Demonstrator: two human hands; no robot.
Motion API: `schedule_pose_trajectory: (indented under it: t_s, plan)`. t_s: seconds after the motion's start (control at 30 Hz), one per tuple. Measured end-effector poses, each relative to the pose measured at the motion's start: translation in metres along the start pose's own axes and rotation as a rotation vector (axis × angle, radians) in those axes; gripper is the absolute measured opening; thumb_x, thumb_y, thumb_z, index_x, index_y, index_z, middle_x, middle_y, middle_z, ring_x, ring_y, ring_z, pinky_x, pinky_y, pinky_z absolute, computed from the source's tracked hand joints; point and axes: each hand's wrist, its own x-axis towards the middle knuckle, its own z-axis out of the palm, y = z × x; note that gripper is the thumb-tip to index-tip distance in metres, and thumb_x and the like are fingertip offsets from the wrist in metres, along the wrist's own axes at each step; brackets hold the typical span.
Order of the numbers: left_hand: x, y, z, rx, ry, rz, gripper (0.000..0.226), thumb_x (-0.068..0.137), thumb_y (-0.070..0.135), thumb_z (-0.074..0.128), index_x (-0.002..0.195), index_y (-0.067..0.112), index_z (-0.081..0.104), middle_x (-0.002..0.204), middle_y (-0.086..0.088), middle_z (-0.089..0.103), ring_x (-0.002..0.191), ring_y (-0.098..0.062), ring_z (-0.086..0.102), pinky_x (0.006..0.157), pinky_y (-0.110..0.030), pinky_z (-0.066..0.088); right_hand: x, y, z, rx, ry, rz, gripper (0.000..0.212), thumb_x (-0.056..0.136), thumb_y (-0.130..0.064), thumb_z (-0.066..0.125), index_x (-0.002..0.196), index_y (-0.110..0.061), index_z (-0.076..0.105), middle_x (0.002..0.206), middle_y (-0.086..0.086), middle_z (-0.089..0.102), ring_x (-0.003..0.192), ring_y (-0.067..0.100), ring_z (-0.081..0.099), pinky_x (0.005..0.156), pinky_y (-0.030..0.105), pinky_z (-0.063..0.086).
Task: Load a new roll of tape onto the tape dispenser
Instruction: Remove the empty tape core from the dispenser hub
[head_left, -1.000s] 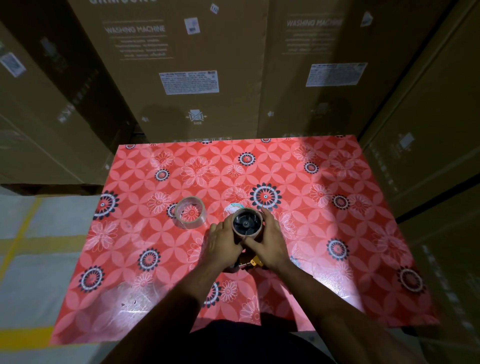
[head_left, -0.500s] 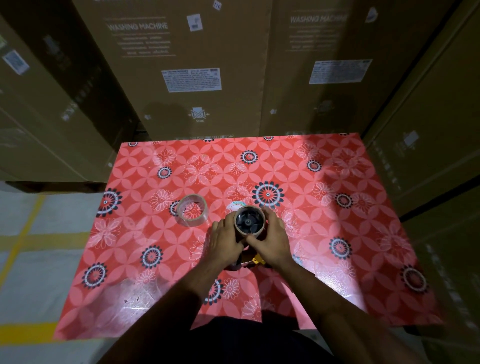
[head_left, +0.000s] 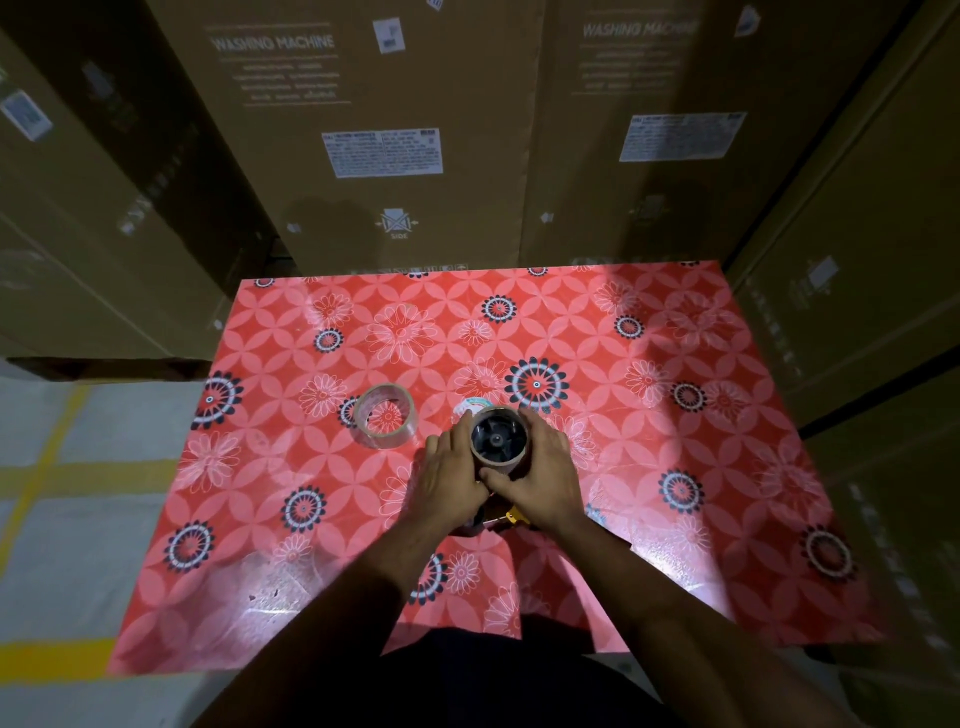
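head view: just 1 camera here, looking down at the bench (head_left: 727, 467) with its red flowery cover
left hand (head_left: 451, 475): wrapped round the left side of the tape dispenser's wheel, fingers (head_left: 460, 434) curled against a brownish ring
right hand (head_left: 543, 475): same deal on the right side, thumb lying across the near edge of the ring, fingers curled over the far side
tape dispenser (head_left: 496, 441): mid-bench, right between both hands; black spoked hub faces up at the camera, and the brownish ring round it looks like a cardboard core, can't swear to it
dispenser body: mostly hidden under the hands, only a dark bit and a yellow piece (head_left: 517, 517) peek out near the wrists
new roll of tape (head_left: 384, 422): clear one, lying flat on the bench just left of the left hand, near but not touching, nobody holding it
round sticker thing (head_left: 474, 405): on the bench just behind the hub, too small to read
boxes (head_left: 384, 130): big cardboard ones marked WASHING MACHINE stacked behind and on both sides
floor (head_left: 62, 467): grey with yellow lines, left of the bench
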Motion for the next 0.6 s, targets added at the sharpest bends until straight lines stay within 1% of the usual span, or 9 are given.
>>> schedule_pose_trajectory:
  t_s: [0.07, 0.1, 0.17, 0.27, 0.37, 0.47, 0.53, 0.6]
  plan:
    - [0.001, 0.0, 0.0, -0.016, 0.0, -0.001, 0.082, 0.078, 0.025, 0.063, 0.149, 0.034, 0.025, 0.132, -0.003, 0.055, 0.116, -0.026, 0.044, 0.1, -0.048, 0.043, 0.001, 0.0, 0.002, -0.001, 0.012, 0.015, 0.098, 0.061, -0.076, 0.074, 0.142, -0.029, 0.044, 0.126, 0.0, 0.046, 0.118, 0.017, 0.044, 0.095, 0.037, 0.047]
    - [0.0, -0.001, 0.0, -0.033, 0.009, -0.006, 0.08, 0.077, 0.025, 0.064, 0.147, 0.035, 0.027, 0.132, -0.002, 0.055, 0.115, -0.025, 0.045, 0.099, -0.048, 0.044, 0.002, 0.001, 0.003, 0.007, 0.019, 0.029, 0.101, 0.058, -0.082, 0.072, 0.14, -0.029, 0.045, 0.123, -0.001, 0.043, 0.117, 0.019, 0.045, 0.095, 0.035, 0.047]
    - [-0.001, -0.001, 0.001, -0.064, 0.033, -0.017, 0.077, 0.075, 0.024, 0.065, 0.144, 0.036, 0.031, 0.133, 0.0, 0.055, 0.114, -0.024, 0.045, 0.099, -0.047, 0.044, 0.002, 0.003, 0.005, 0.003, 0.018, 0.029, 0.104, 0.056, -0.087, 0.069, 0.138, -0.028, 0.047, 0.12, -0.003, 0.046, 0.115, 0.017, 0.044, 0.093, 0.034, 0.046]
    - [-0.001, 0.0, 0.0, -0.06, 0.022, -0.016, 0.081, 0.074, 0.025, 0.068, 0.145, 0.036, 0.029, 0.135, -0.001, 0.053, 0.117, -0.024, 0.044, 0.101, -0.048, 0.043, 0.003, 0.005, 0.006, 0.003, 0.014, 0.034, 0.1, 0.059, -0.085, 0.07, 0.137, -0.028, 0.048, 0.119, -0.004, 0.05, 0.113, 0.017, 0.044, 0.091, 0.033, 0.044]
    - [0.001, 0.0, -0.001, -0.05, -0.013, -0.012, 0.087, 0.075, 0.028, 0.071, 0.148, 0.034, 0.024, 0.135, -0.003, 0.052, 0.121, -0.026, 0.043, 0.103, -0.049, 0.042, 0.003, 0.008, 0.004, 0.024, -0.025, 0.024, 0.092, 0.067, -0.075, 0.069, 0.144, -0.03, 0.045, 0.119, -0.004, 0.05, 0.114, 0.018, 0.044, 0.089, 0.032, 0.041]
    - [0.002, -0.001, 0.0, -0.035, -0.004, -0.015, 0.082, 0.075, 0.03, 0.073, 0.145, 0.029, 0.031, 0.135, -0.001, 0.054, 0.119, -0.024, 0.044, 0.102, -0.048, 0.043, 0.003, 0.012, 0.003, 0.026, -0.069, -0.011, 0.089, 0.074, -0.062, 0.066, 0.151, -0.027, 0.036, 0.131, -0.001, 0.052, 0.121, 0.02, 0.041, 0.097, 0.038, 0.04]
    - [0.002, -0.002, 0.001, -0.041, -0.004, -0.021, 0.08, 0.074, 0.027, 0.074, 0.143, 0.027, 0.033, 0.134, -0.001, 0.055, 0.118, -0.023, 0.044, 0.101, -0.047, 0.043, 0.003, 0.011, 0.002, 0.025, -0.086, 0.006, 0.094, 0.074, -0.057, 0.069, 0.153, -0.026, 0.03, 0.14, -0.001, 0.05, 0.127, 0.019, 0.038, 0.102, 0.04, 0.039]
    - [0.0, -0.003, 0.001, -0.048, 0.0, -0.022, 0.078, 0.074, 0.022, 0.07, 0.143, 0.027, 0.032, 0.133, -0.002, 0.054, 0.118, -0.023, 0.044, 0.099, -0.047, 0.044, 0.004, 0.008, 0.002, 0.049, -0.082, 0.044, 0.1, 0.066, -0.063, 0.075, 0.148, -0.026, 0.034, 0.137, -0.003, 0.048, 0.127, 0.016, 0.038, 0.1, 0.037, 0.04]
